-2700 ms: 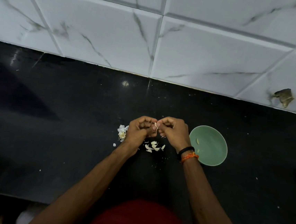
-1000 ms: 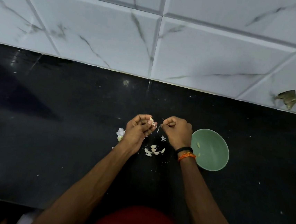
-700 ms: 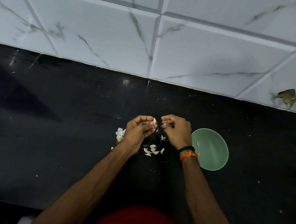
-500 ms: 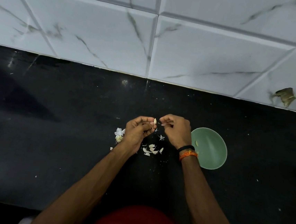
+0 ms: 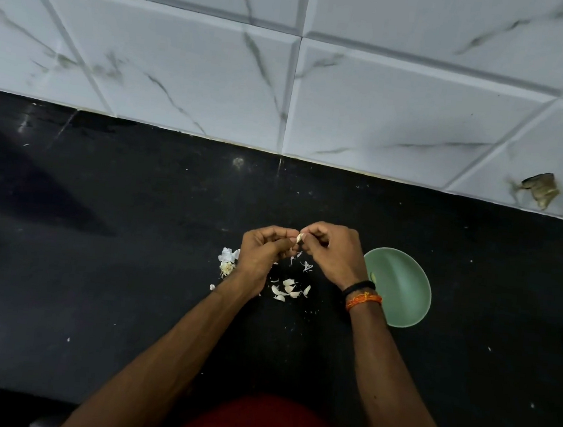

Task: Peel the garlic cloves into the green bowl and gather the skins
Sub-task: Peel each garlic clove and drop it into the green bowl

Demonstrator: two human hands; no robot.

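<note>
both the left hand (image 5: 262, 256) and right hand (image 5: 333, 252) pinch one garlic clove (image 5: 300, 238), so peel gently above the skins (image 5: 288, 289), then drop it in the green bowl (image 5: 403, 290).

Bare arms, red top (image 5: 263, 425), black band (image 5: 359, 286) and orange thread (image 5: 363, 299).

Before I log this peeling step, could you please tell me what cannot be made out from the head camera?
- Garlic clove: mostly covered by the fingers of the left hand and right hand; how much skin remains is unclear.
- Green bowl: near-left rim hidden by the right wrist; its contents are too small to count.
- Pale pile: partly behind the left hand, too blurred to identify.
</note>
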